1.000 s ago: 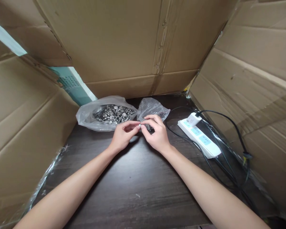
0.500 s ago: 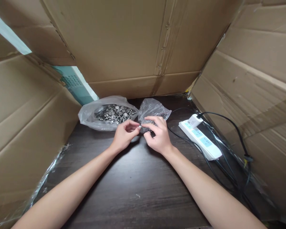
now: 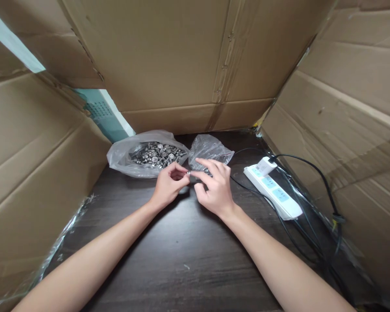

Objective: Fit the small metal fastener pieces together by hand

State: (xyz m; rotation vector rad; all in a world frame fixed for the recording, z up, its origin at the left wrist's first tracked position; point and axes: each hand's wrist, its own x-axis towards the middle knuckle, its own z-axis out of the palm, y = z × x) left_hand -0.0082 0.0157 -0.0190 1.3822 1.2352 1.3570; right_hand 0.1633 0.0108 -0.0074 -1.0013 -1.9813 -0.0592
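just below the middle of the frame, between our two hands, sits a small shiny silver-coloured piece (image 3: 189, 172), too tiny for us to make out its shape. our left hand (image 3: 169, 185) pinches it between thumb and fingertips, while our right hand (image 3: 216, 186) grips nothing that we can see: its index fingertip reaches the piece, its thumb stands apart and its other fingers are loosely bent. whether that fingertip presses or only brushes, we cannot tell.

to handle this well, we would do best to make the left pinch firm but light, close to the edge, so that the right index finger has room to work. a steady, straight touch seems wiser than a sideways push, which could flick so smooth a piece loose. both wrists low over the dark brown wood-grain table (image 3: 169, 264) should help us hold steady.

left of centre lies a whitish translucent plastic bag (image 3: 117, 158), its mouth wide around a heap of silvery metal parts (image 3: 159, 154); a slip there might lose our piece among them. behind our right hand, a smaller clear crumpled plastic bag (image 3: 206, 146) shows only partly, so we would mind our knuckles against its film
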